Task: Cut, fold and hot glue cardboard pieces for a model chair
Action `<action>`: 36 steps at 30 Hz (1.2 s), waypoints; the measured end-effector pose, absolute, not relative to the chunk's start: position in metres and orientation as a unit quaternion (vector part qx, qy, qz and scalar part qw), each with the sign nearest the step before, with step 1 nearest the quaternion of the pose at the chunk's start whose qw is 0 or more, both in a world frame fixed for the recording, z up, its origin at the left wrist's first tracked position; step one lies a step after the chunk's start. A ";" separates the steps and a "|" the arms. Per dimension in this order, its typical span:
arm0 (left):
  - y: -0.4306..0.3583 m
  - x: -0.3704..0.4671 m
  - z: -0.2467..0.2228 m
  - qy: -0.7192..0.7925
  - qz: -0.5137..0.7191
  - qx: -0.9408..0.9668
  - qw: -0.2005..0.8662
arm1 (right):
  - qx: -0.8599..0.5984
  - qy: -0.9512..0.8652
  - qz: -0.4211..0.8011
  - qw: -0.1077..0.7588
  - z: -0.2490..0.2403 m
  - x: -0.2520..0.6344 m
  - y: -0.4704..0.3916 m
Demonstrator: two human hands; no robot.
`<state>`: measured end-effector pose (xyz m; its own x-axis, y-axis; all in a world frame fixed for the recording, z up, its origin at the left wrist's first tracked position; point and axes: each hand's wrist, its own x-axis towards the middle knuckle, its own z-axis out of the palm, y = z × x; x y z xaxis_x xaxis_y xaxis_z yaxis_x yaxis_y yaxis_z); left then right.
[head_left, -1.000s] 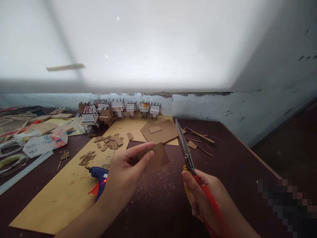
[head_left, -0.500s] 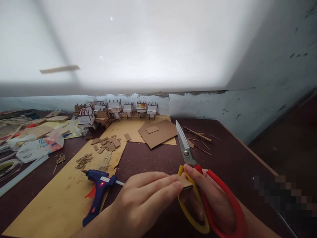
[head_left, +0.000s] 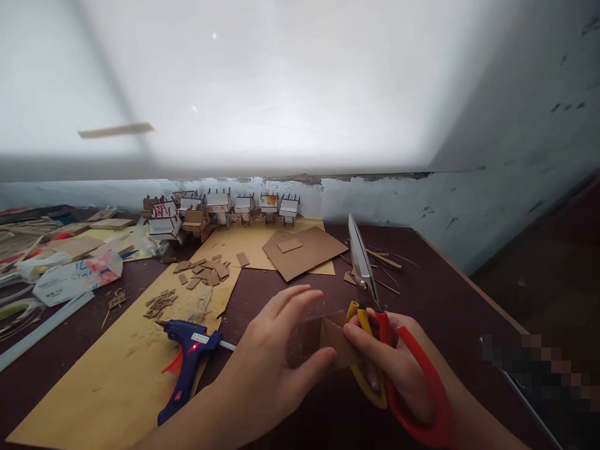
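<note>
My right hand [head_left: 398,350] is closed round scissors [head_left: 362,275] with one yellow and one red handle, blades pointing up and away and pressed together. Its thumb also pins a bent piece of brown cardboard [head_left: 335,340] beside the yellow handle. Just left of that piece, my left hand [head_left: 276,350] has its fingers spread, with the thumb close to the cardboard; whether the thumb touches it I cannot tell. A blue glue gun [head_left: 187,359] with a lit red light lies left of my left hand.
Small cardboard pieces [head_left: 206,272] lie on a tan sheet [head_left: 98,387]. Miniature cardboard chairs [head_left: 219,206] stand along the wall. A larger cardboard sheet [head_left: 304,256] and thin strips [head_left: 384,259] lie beyond the hands. Tape and scraps clutter the left side.
My left hand has opened and moved off the cardboard, which now shows bent under my right thumb. The scissors have turned more upright and their tips have shifted right.
</note>
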<state>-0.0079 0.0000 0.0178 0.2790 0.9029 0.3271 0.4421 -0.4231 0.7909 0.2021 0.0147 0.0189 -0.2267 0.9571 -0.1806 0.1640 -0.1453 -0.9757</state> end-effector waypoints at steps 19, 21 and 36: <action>0.011 -0.009 -0.004 0.442 0.202 0.840 0.241 | -0.619 -0.759 0.148 0.140 0.002 0.237 0.052; 0.013 -0.010 -0.006 0.441 0.193 0.844 0.238 | -0.608 -0.769 0.143 0.136 0.000 0.239 0.053; 0.018 -0.011 -0.008 0.451 0.198 0.835 0.244 | -0.530 -0.800 0.244 0.139 0.017 0.215 0.016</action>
<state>-0.0111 0.0176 -0.0083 0.5147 0.8503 0.1099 0.6569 -0.4735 0.5867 0.2149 0.0160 0.0174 -0.3985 0.9164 -0.0366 0.7807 0.3180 -0.5380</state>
